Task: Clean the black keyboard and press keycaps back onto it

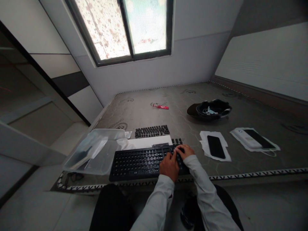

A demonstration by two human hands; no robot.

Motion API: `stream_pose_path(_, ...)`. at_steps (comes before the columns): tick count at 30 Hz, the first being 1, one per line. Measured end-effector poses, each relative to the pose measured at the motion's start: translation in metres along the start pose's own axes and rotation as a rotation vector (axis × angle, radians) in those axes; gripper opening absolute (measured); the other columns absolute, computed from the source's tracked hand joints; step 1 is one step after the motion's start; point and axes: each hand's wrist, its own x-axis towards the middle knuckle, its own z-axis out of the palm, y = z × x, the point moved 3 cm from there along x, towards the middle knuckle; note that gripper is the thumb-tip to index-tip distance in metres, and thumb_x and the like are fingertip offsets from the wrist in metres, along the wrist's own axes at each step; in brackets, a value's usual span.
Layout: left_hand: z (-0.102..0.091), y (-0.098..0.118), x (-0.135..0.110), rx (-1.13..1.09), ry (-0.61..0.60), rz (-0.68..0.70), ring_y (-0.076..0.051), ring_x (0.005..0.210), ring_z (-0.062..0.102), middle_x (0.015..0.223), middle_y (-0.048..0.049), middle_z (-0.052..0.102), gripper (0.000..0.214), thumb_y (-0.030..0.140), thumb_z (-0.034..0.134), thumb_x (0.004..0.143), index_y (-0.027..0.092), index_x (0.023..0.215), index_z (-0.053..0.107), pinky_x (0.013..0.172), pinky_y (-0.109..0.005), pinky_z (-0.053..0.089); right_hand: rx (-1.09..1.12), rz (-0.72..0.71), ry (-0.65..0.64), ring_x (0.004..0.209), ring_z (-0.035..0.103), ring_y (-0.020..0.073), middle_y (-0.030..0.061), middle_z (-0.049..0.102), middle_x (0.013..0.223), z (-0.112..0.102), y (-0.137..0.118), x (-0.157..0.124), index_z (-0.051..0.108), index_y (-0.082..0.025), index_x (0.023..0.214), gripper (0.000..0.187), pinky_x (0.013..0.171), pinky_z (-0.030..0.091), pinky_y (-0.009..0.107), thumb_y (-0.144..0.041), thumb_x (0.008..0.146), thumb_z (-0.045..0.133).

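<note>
A black keyboard (139, 162) lies on the grey table (168, 112) near its front edge. Both hands rest on its right end. My left hand (169, 166) is curled, knuckles up, fingers pressed down on the keys. My right hand (184, 151) sits just beyond it at the keyboard's top right corner, fingers bent onto the keys. Whether either pinches a keycap I cannot make out. Behind the keyboard a white sheet (150, 141) carries a block of loose black keycaps (152, 131), and a smaller keycap cluster (177, 141) lies by my right hand.
A clear plastic box (92, 152) stands left of the keyboard. Right of it lie a black phone (216, 146) on white paper, and a white device (246, 138) beside another dark phone. A black cap (209, 110) and a red packet (161, 106) lie farther back.
</note>
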Motion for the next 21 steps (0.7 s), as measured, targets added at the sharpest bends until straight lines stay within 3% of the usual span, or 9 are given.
stream_pose_path(8, 0.006, -0.002, -0.001, -0.007, 0.044, -0.021, -0.015, 0.086, 0.057, 0.104, -0.0039, 0.055, 0.056, 0.021, 0.049, 0.083, 0.025, 0.137, 0.036, 0.069, -0.025, 0.046, 0.089, 0.013, 0.038, 0.087, 0.059, 0.0223, 0.0063, 0.067, 0.084, -0.001, 0.005, 0.001, 0.066, -0.021, 0.072, 0.022, 0.085, 0.044, 0.038, -0.038, 0.075, 0.052)
stream_pose_path(13, 0.006, -0.001, 0.000, -0.008, 0.018, -0.019, -0.014, 0.083, 0.057, 0.102, -0.0029, 0.055, 0.054, 0.022, 0.050, 0.083, 0.028, 0.135, 0.039, 0.067, -0.024, 0.046, 0.055, -0.005, 0.039, 0.086, 0.060, 0.0227, 0.0060, 0.067, 0.083, -0.001, 0.002, 0.000, 0.067, -0.021, 0.074, 0.022, 0.083, 0.046, 0.038, -0.038, 0.075, 0.053)
stream_pose_path(17, 0.005, -0.001, 0.000, -0.005, 0.018, -0.026, -0.014, 0.084, 0.057, 0.102, -0.0027, 0.055, 0.052, 0.023, 0.051, 0.082, 0.027, 0.133, 0.040, 0.067, -0.024, 0.046, -0.002, -0.001, 0.071, 0.099, 0.058, 0.0239, 0.0087, 0.064, 0.100, -0.009, 0.003, 0.001, 0.071, -0.023, 0.076, 0.020, 0.089, 0.044, 0.040, -0.037, 0.075, 0.056)
stream_pose_path(21, 0.004, -0.001, 0.000, -0.007, 0.014, -0.029, -0.014, 0.084, 0.057, 0.101, -0.0027, 0.056, 0.051, 0.023, 0.050, 0.083, 0.027, 0.133, 0.041, 0.068, -0.024, 0.045, -0.012, -0.121, -0.037, 0.107, 0.055, 0.0249, 0.0093, 0.058, 0.113, -0.020, 0.005, 0.002, 0.072, -0.025, 0.079, 0.020, 0.094, 0.042, 0.041, -0.039, 0.067, 0.067)
